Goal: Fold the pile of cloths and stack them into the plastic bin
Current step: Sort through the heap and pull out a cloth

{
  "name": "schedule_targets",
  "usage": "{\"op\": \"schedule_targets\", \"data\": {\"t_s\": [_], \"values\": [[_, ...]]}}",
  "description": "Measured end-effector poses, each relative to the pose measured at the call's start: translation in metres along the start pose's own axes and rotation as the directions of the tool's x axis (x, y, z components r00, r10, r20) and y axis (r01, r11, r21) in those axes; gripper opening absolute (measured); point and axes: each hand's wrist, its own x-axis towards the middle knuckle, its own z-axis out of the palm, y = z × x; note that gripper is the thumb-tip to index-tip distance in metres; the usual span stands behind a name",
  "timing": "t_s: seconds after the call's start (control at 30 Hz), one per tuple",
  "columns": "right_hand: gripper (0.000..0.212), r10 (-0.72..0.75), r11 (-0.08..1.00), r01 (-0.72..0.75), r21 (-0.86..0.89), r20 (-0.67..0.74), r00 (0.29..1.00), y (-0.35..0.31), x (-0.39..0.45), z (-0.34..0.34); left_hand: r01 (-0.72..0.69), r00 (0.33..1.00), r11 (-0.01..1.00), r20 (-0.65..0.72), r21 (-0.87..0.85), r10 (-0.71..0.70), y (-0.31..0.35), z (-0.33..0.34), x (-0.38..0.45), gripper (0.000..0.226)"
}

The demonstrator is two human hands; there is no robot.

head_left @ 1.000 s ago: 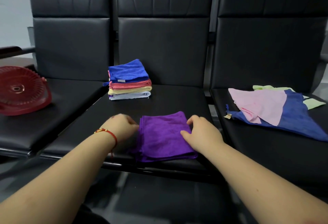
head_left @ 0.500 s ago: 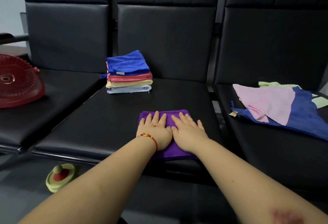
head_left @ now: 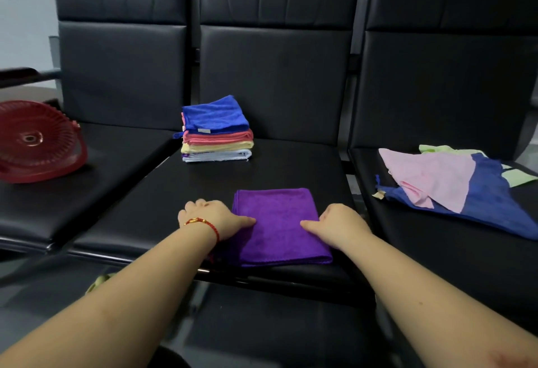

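Lying folded at lower centre of the frame on the middle seat (head_left: 203, 193), the purple cloth (head_left: 279, 225) is gripped at both side edges: left hand (head_left: 214, 217) and right hand (head_left: 339, 223) each curl fingers under with thumb on top. Folded stack (head_left: 217, 130) sits behind; unfolded cloths (head_left: 454, 184) lie at right; red basket (head_left: 37, 140) at left.

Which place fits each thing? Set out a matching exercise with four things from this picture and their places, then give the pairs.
Things:
1. purple cloth
2. folded stack
3. red basket
4. pink cloth

Places:
A. left seat
B. right seat, on a blue cloth
C. back of middle seat
D. front of middle seat, between both hands

Pairs: 1-D, 2-C, 3-A, 4-B
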Motion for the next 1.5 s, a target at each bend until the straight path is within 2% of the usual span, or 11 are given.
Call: {"op": "schedule_targets", "data": {"t_s": [0.1,0.17,0.33,0.5,0.6,0.7,0.97,1.13,1.33,1.43,1.5], "values": [[0.028,-0.063,0.995,0.063,0.076,0.001,0.998,-0.003,-0.012,-0.006,-0.046,0.996,0.992,0.069,-0.115,0.054,0.0,0.002,-0.004,0.062],[0.029,-0.099,0.985,0.102,0.141,-0.026,0.995,-0.005,-0.018,-0.007,-0.094,0.993,0.976,0.05,-0.196,0.106,0.0,0.003,-0.006,0.044],[0.018,-0.132,0.93,0.143,0.338,-0.054,0.99,-0.009,-0.022,-0.002,-0.167,0.981,0.893,0.018,-0.417,0.192,-0.003,0.0,-0.013,0.04],[0.051,-0.239,0.901,0.232,0.367,-0.028,0.971,-0.012,-0.025,-0.001,-0.32,0.938,0.831,-0.028,-0.454,0.346,-0.01,-0.002,-0.015,0.041],[0.066,-0.288,0.883,0.279,0.379,-0.033,0.957,-0.016,-0.024,-0.001,-0.348,0.926,0.833,-0.021,-0.431,0.376,-0.016,0.0,-0.012,0.047],[0.069,-0.303,0.875,0.297,0.383,-0.047,0.952,-0.02,-0.022,0.0,-0.347,0.93,0.833,-0.039,-0.431,0.367,-0.018,0.003,-0.008,0.053],[0.071,-0.347,0.825,0.337,0.453,-0.063,0.936,-0.047,0.002,-0.005,-0.377,0.926,0.744,-0.213,-0.551,0.312,-0.021,-0.006,0.013,0.057],[0.075,-0.395,0.814,0.378,0.441,-0.056,0.917,-0.075,0.03,-0.019,-0.327,0.944,0.604,-0.23,-0.727,0.235,-0.031,-0.019,0.044,0.057],[0.076,-0.471,0.801,0.466,0.376,-0.084,0.878,-0.122,0.076,-0.041,-0.35,0.937,0.504,-0.301,-0.79,0.178,-0.038,-0.055,0.099,0.056],[0.076,-0.486,0.803,0.484,0.348,-0.088,0.87,-0.151,0.106,-0.049,-0.373,0.928,0.478,-0.325,-0.795,0.183,-0.041,-0.076,0.129,0.056],[0.075,-0.489,0.802,0.489,0.343,-0.094,0.867,-0.17,0.129,-0.054,-0.386,0.922,0.503,-0.344,-0.774,0.178,-0.043,-0.089,0.151,0.056]]}}
